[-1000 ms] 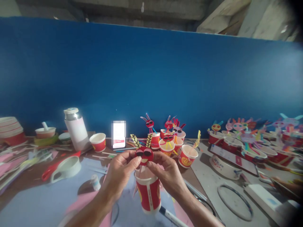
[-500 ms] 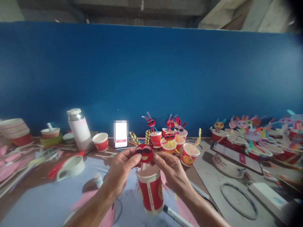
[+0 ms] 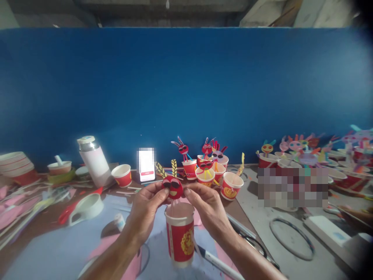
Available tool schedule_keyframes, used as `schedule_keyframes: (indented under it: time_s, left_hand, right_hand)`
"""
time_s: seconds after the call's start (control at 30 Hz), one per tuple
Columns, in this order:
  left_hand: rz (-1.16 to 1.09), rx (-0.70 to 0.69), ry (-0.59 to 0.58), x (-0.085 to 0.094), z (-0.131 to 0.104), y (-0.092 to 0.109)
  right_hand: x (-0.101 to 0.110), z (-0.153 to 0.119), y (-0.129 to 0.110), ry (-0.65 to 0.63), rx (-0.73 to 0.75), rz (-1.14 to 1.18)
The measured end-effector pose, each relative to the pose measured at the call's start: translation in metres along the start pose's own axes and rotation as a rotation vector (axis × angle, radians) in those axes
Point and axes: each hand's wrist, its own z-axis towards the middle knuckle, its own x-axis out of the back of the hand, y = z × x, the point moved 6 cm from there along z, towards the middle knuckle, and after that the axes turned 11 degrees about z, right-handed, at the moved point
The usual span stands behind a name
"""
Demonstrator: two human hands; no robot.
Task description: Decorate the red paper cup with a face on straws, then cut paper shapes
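A round red paper face (image 3: 173, 189) with dark sunglasses, a yellow mouth and two yellow-and-black leaf-shaped antennae is held up in front of me. My left hand (image 3: 147, 208) pinches its left edge between thumb and fingers. At its right edge the thumb and fingers of my right hand (image 3: 205, 206) are pinched together. Pale stems run from the face down to a red-and-white paper cup (image 3: 180, 233) with a gold emblem. The cup is upright between my forearms; whether it touches the table I cannot tell.
Finished cup figures (image 3: 189, 169) stand behind my hands, with more cups (image 3: 268, 160) at right. At left are a white thermos (image 3: 94, 163), a paper cup (image 3: 121, 177), a white mug (image 3: 89, 206) and stacked cups (image 3: 17, 167). A lit phone (image 3: 147, 167) leans upright. A pen (image 3: 217, 264) lies near.
The cup has turned, so its gold emblem now faces me instead of the white seam strip. Both hands and the face sit slightly further left in view.
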Motion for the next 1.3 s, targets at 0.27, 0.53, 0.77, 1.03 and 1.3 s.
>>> schedule_keyframes:
  time_s: [0.27, 0.53, 0.77, 1.03, 1.3]
  left_hand:
    - [-0.035, -0.048, 0.079, 0.004, 0.003, -0.006]
    - [-0.027, -0.088, 0.088, 0.003, 0.000, -0.003]
    - [0.015, -0.094, 0.099, 0.002, -0.004, -0.001]
    - [0.072, -0.094, 0.095, 0.000, -0.006, 0.004]
    - [0.202, -0.157, 0.098, -0.005, -0.011, 0.005]
  right_hand:
    - [-0.006, -0.004, 0.004, -0.016, -0.029, 0.076]
    - [-0.011, -0.004, 0.005, -0.025, -0.030, 0.128]
    - [-0.010, -0.004, 0.009, -0.081, 0.003, 0.205]
    - [-0.011, -0.004, 0.011, -0.105, -0.009, 0.195]
    - [-0.004, -0.003, 0.025, 0.006, -0.052, 0.016]
